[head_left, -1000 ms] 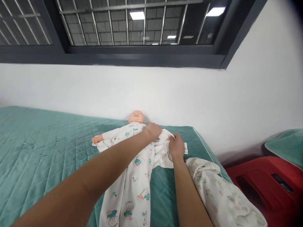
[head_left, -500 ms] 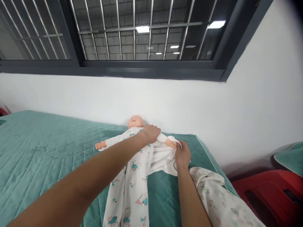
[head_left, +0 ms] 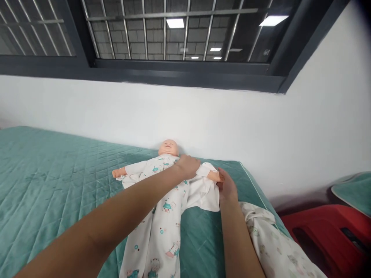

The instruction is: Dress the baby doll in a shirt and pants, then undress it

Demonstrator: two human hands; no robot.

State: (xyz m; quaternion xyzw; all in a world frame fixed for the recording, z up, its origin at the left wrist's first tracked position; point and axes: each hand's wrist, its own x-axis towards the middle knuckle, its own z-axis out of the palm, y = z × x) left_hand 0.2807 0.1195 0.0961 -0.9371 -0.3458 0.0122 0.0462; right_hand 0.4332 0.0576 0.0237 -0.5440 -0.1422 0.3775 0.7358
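A baby doll (head_left: 169, 147) lies face up on the green quilted cover, its head close to the wall. Printed white baby clothes (head_left: 166, 208) cover its body and legs. Across the doll's chest reaches my left hand (head_left: 189, 166), closed at the upper part of the doll's arm on the white sleeve (head_left: 207, 168). My right hand (head_left: 228, 186) is closed at the doll's hand (head_left: 216, 176), its fingertips partly hidden. White cloth (head_left: 204, 195) hangs below that arm. The doll's other arm (head_left: 119, 172) stretches out sideways.
The green quilted cover (head_left: 58, 173) spreads left and under the doll. A printed white cloth (head_left: 272, 235) lies beside my right forearm. Beyond the right edge stands a red plastic object (head_left: 324, 227). The white wall (head_left: 185, 116) and barred window (head_left: 174, 42) are behind.
The white sleeve has moved up the doll's arm, baring more of its forearm and hand. My right hand has gone from the sleeve's edge to the doll's hand. The view has shifted slightly.
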